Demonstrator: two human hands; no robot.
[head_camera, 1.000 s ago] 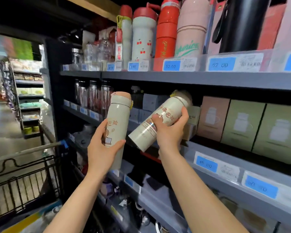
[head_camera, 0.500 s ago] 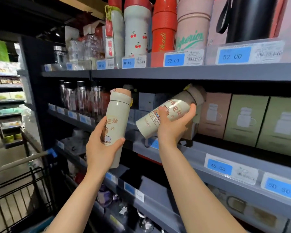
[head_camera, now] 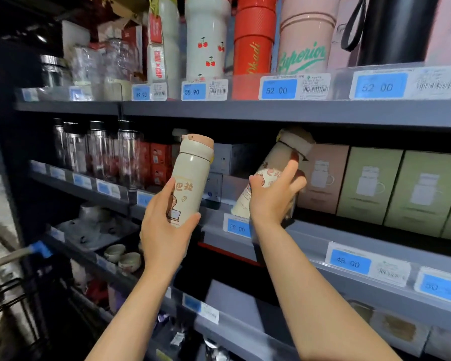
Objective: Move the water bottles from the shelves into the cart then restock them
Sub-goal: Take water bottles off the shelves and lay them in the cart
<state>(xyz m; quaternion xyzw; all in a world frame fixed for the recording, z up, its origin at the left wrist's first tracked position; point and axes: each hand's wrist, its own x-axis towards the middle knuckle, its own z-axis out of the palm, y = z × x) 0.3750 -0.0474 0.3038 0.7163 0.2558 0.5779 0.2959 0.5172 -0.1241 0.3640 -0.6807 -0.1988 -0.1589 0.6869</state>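
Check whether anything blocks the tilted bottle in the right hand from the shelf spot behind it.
Nothing visible does. The right hand holds the tilted bottle over the shelf edge, with a pink box beside it.

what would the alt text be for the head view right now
A person's left hand holds a cream cartoon-printed flask with a peach lid upright, while the right hand tilts a matching cream flask at the grey middle shelf beside pink and green boxed mugs. Taller colourful bottles line the shelf above, over blue price tags.
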